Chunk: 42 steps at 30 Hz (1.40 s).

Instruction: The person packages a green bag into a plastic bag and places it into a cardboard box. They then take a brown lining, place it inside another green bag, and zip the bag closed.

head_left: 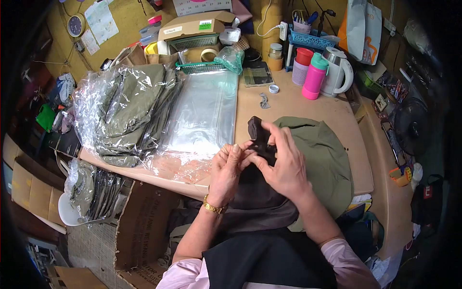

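Dark brown cloth [262,190] hangs over the front of the table toward my lap, with a narrow folded end standing up between my hands. My left hand [227,168], with a gold watch on the wrist, pinches the cloth's edge between thumb and fingertips. On the other side, my right hand [287,166] grips the upper part of the same cloth, its thumb close to my left fingertips. Spread under and beyond my right hand is an olive green cloth piece [325,166]. What lies inside the fold is hidden by my fingers.
Bagged olive garments [137,103] are stacked at the left beside flat clear plastic bags [204,113]. A pink bottle [315,77] and a kettle [337,72] stand at the back right. Below the table's front edge is an open cardboard box [139,231].
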### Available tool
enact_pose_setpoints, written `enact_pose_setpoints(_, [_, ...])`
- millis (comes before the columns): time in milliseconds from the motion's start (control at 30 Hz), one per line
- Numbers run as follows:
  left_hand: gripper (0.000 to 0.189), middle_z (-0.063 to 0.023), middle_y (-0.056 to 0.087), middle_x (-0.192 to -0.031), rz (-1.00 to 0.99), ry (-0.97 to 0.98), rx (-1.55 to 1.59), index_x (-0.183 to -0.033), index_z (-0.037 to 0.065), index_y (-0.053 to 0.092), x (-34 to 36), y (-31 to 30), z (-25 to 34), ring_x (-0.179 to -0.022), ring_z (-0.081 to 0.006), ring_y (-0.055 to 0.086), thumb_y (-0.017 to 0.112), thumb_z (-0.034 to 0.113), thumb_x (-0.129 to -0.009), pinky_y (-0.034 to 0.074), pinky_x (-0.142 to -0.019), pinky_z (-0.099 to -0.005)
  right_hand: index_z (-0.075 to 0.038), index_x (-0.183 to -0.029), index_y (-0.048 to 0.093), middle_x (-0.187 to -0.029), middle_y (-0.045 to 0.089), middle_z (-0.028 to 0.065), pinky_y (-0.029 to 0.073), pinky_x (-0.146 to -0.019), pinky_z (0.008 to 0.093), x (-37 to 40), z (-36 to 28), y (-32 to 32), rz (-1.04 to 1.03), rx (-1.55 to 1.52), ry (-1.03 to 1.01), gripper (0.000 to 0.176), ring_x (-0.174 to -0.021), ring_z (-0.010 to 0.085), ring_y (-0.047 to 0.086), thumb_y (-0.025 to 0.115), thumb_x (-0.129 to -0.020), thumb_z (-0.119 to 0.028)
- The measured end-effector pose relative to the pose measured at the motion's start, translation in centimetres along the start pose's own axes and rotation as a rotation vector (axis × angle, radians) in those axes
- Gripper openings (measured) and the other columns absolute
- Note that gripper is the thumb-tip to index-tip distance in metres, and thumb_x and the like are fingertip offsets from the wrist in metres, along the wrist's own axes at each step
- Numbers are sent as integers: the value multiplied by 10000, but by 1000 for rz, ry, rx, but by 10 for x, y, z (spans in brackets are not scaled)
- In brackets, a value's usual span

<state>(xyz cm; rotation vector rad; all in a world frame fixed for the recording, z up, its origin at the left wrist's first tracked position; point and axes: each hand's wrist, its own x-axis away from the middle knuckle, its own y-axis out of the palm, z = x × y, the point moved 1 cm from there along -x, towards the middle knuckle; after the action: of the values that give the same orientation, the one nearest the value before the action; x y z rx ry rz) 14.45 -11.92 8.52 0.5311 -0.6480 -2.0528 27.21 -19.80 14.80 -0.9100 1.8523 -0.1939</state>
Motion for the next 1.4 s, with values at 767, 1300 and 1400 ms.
enact_pose_setpoints(767, [142,30,645,-791,-15,36,-556,-948,30,710,-38,-22,22,-613,-2,433,708,170,-921,339,-548,-183,-21,-752,559,-643,507,-49,338,-543,239,4,62,39,-235,-562,359,261,-622,27,393,712,-918,-152])
enact_pose_setpoints(1300, [234,6,632,-667,41,-99,-540,-987,4,687,-24,-18,22,-545,-38,536,694,233,-943,423,-504,-175,-8,-781,581,-647,514,-44,361,-558,239,8,54,42,-301,-642,429,233,-638,27,417,687,-933,-149])
enact_pose_setpoints(1400, [228,-32,661,-725,47,-133,-388,-955,1,635,-22,-15,12,-633,-83,640,654,228,-968,521,-585,-192,-16,-794,586,-671,533,-36,374,-555,235,12,64,44,-301,-645,444,240,-631,27,446,683,-941,-179])
